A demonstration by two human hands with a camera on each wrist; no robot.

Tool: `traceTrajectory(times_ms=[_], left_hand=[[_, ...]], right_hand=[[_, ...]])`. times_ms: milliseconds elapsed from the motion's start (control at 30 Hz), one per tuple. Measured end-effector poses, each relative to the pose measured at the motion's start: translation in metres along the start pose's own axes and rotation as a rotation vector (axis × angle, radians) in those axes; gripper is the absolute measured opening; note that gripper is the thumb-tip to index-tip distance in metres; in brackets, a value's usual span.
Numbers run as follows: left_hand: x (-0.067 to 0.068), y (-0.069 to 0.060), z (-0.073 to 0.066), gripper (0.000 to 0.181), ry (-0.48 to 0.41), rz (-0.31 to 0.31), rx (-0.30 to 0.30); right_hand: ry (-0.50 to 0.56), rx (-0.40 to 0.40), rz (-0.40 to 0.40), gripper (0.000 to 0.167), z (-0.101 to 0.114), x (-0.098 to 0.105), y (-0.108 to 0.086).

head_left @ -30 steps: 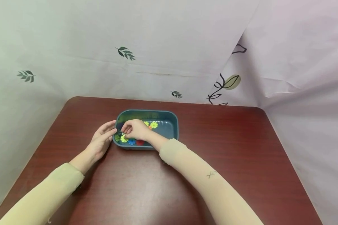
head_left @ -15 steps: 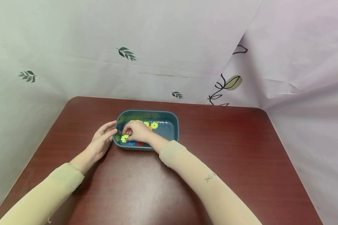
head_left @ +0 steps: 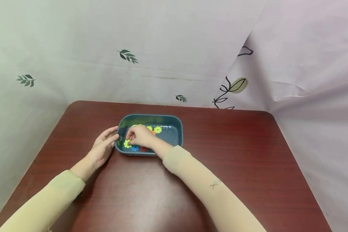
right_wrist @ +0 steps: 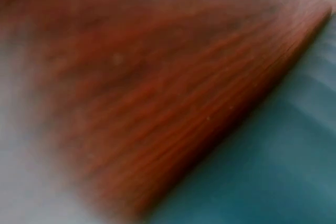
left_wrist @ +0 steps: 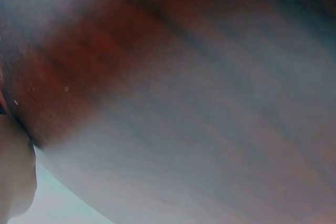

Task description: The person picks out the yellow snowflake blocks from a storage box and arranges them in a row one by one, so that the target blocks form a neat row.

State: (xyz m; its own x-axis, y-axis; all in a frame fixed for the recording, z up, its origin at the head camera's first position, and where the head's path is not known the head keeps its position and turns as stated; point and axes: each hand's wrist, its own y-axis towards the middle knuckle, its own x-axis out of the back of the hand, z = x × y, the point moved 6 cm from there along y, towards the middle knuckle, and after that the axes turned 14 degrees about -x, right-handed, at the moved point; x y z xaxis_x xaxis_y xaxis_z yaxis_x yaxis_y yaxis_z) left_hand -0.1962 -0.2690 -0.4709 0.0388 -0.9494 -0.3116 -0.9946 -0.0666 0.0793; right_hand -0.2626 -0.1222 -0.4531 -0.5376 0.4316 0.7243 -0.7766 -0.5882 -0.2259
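Note:
A dark blue-green plastic basin (head_left: 178,129) stands on the table with several small notched flower-shaped discs inside. My left hand (head_left: 104,145) lies along the basin's left end, fingers fairly straight and touching its outer wall. Inside, at the left part, is my right hand (head_left: 140,136), its fingers curled and its thumb at a yellow flower-shaped disc (head_left: 127,144), which it seems to pinch. Just beside it are a blue disc (head_left: 135,148) and a red disc (head_left: 143,149). More yellow discs (head_left: 158,129) lie toward the back. The right hand partly hides the pieces under it.
The brown-red wooden table (head_left: 229,154) has rounded far corners. Pale cloth with leaf prints (head_left: 150,48) hangs behind it and at both sides. Both wrist views are blurred; the right one shows the tabletop (right_wrist: 131,103) and a blue-green surface (right_wrist: 262,171).
The right hand has shifted slightly down toward the basin's near side, showing more yellow discs behind it. The left hand stays against the basin. The head view has shifted slightly.

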Motion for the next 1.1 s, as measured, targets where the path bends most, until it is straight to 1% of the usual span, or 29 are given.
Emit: traceTrajectory(times_ms=[133, 233, 500, 600, 800, 900, 1000, 1100], left_hand=[[-0.001, -0.001, 0.0, 0.03, -0.007, 0.004, 0.006], [-0.002, -0.001, 0.001, 0.029, -0.011, 0.008, 0.01], [-0.003, -0.002, 0.002, 0.026, 0.007, 0.005, 0.027], [-0.003, -0.002, 0.002, 0.026, -0.005, 0.005, 0.023], [-0.002, 0.0, 0.001, 0.029, -0.039, 0.005, 0.005], [-0.002, 0.0, 0.0, 0.03, -0.049, 0.006, -0.002], [-0.002, 0.0, -0.002, 0.029, -0.05, 0.008, -0.003], [-0.001, 0.0, -0.002, 0.028, -0.041, 0.008, -0.003]], right_hand=[[0.108, -0.008, 0.013, 0.006, -0.001, 0.004, -0.002], [0.196, -0.012, 0.013, 0.006, -0.001, 0.01, -0.005], [0.303, 0.029, -0.035, 0.008, 0.002, 0.033, -0.018], [0.348, 0.03, -0.058, 0.01, -0.001, 0.044, -0.024], [0.452, -0.024, -0.107, 0.012, -0.015, 0.067, -0.033], [0.48, -0.04, -0.129, 0.013, -0.024, 0.079, -0.039], [0.508, -0.059, -0.153, 0.013, -0.036, 0.089, -0.043], [0.574, -0.084, -0.169, 0.013, -0.049, 0.097, -0.047]])
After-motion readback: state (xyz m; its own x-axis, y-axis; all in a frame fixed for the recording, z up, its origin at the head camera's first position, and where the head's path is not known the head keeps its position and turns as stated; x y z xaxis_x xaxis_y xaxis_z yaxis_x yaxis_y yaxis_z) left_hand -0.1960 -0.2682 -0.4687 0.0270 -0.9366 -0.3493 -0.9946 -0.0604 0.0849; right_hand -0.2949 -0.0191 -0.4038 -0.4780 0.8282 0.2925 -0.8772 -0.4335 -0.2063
